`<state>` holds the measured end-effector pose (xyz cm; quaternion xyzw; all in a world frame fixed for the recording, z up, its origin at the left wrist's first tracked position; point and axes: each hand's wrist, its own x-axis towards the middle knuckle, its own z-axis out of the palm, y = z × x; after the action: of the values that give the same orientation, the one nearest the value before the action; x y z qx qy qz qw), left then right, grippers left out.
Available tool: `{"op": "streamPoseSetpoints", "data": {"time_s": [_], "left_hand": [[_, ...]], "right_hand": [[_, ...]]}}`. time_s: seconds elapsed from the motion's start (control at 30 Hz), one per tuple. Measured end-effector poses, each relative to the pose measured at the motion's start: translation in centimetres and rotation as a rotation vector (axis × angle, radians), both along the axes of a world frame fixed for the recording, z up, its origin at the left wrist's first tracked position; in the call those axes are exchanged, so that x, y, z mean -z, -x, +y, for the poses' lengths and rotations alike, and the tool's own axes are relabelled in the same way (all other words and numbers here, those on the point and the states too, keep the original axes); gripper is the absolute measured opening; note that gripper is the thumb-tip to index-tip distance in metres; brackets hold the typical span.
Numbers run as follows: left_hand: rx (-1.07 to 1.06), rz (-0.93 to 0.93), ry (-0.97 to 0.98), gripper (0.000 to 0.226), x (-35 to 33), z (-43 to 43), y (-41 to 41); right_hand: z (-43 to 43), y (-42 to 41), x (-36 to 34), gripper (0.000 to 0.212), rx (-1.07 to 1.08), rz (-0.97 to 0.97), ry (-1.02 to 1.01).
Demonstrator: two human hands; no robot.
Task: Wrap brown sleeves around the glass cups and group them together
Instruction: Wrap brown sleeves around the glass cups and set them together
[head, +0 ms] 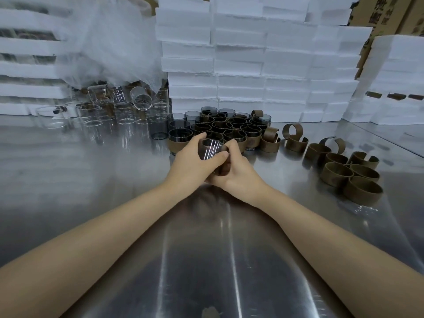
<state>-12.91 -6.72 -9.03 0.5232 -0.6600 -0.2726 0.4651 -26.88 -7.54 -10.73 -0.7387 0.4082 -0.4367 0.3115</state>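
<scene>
Stacks of white foam boxes (241, 65) fill the background like a wall, with brown cardboard cartons (390, 14) at the upper right and a heap of clear plastic wrap (110, 42) at the upper left. In front of them is a shiny steel table (114, 191) with both bare forearms of the person stretched over it. The left hand (195, 160) and the right hand (239, 172) meet near the middle of the table and together hold one glass cup (210, 149) just above the surface. The left hand's fingers curl around the far left side of the cup and its thumb lies across the near side. The right hand closes on the cup from the right, with its fingers bent over the rim side. Between the two palms, under the glass, a dark part of a brown sleeve (221, 168) shows, but how far it goes around the cup cannot be told. Just behind the hands stands a tight group of sleeved cups (229, 129), grey glass with brown bands, touching each other. At the left edge of this group a few grey cups (158, 128) have no band. Further left are clear glasses (103, 113), some upright and one tilted on top of the others. On the right side of the table lie loose sleeves (344, 171), some closed into rings and some open curls, near to each other.
</scene>
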Motion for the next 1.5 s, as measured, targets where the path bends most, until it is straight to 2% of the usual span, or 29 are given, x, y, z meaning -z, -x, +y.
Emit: {"op": "streamPoseSetpoints", "data": {"time_s": [0.1,0.17,0.2,0.3,0.37,0.4,0.47,0.5,0.57,0.63,0.73,0.83,0.87,0.97,1.07,1.17,1.23,1.3,1.37,1.5], "left_hand": [[0.199,0.289,-0.176,0.05,0.1,-0.3,-0.1],[0.306,0.369,-0.208,0.051,0.5,-0.3,0.1],[0.327,0.359,-0.185,0.059,0.8,-0.2,0.3],[0.35,0.256,-0.107,0.108,1.1,-0.1,0.5],[0.388,0.227,-0.073,0.114,1.3,-0.1,0.4],[0.39,0.242,-0.067,0.112,1.3,0.0,0.4],[0.356,0.305,-0.052,0.111,1.3,-0.2,0.4],[0.338,0.328,-0.031,0.109,1.3,-0.3,0.5],[0.337,0.382,-0.001,0.099,1.4,-0.4,0.7],[0.334,0.427,0.009,0.091,1.4,-0.6,0.8],[0.316,0.457,-0.042,0.101,1.2,-0.3,0.6],[0.214,0.366,-0.076,0.105,0.9,-0.2,0.2],[0.198,0.351,-0.084,0.104,0.9,-0.1,0.1],[0.198,0.332,-0.085,0.097,0.9,0.0,0.3],[0.201,0.33,-0.114,0.079,0.9,0.0,0.3],[0.21,0.377,-0.15,0.054,1.1,-0.2,0.3],[0.251,0.4,-0.16,0.049,1.2,-0.2,0.4],[0.29,0.407,-0.185,0.052,1.2,-0.1,0.5],[0.316,0.406,-0.216,0.05,1.1,0.0,0.6],[0.331,0.392,-0.211,0.039,0.7,0.3,0.4]], "right_hand": [[0.1,0.1,-0.4,0.054,-0.022,-0.057,-0.061],[0.2,0.2,-0.6,0.053,-0.005,-0.106,-0.104],[0.1,0.3,-0.7,0.051,0.008,-0.123,-0.133],[0.4,0.3,-0.9,0.042,0.031,-0.138,-0.191],[0.6,0.2,-1.1,0.038,0.054,-0.105,-0.183],[0.8,0.1,-1.3,0.042,0.073,-0.064,-0.175],[1.0,-0.1,-1.8,0.055,0.147,0.131,-0.089],[1.0,0.0,-2.1,0.058,0.215,0.313,-0.004],[1.0,0.7,-2.9,0.048,0.421,0.696,0.155],[1.0,2.1,-4.0,0.038,0.602,0.822,0.176],[0.6,5.2,-5.4,0.036,0.774,0.826,0.025],[0.1,8.4,-6.0,0.027,0.861,0.877,-0.191],[-0.1,9.3,-6.1,0.03,0.865,0.878,-0.263],[-0.3,10.8,-6.5,0.047,0.895,0.886,-0.479],[0.0,11.2,-6.8,0.051,0.938,0.916,-0.611],[-0.1,10.7,-6.7,0.033,0.908,0.86,-0.483],[-0.4,10.1,-6.7,0.02,0.844,0.715,-0.331],[-0.3,9.7,-6.8,0.02,0.835,0.568,-0.18],[-0.1,9.4,-7.0,0.029,0.87,0.566,-0.062],[0.4,8.9,-7.1,0.038,0.735,0.571,-0.066]]}}
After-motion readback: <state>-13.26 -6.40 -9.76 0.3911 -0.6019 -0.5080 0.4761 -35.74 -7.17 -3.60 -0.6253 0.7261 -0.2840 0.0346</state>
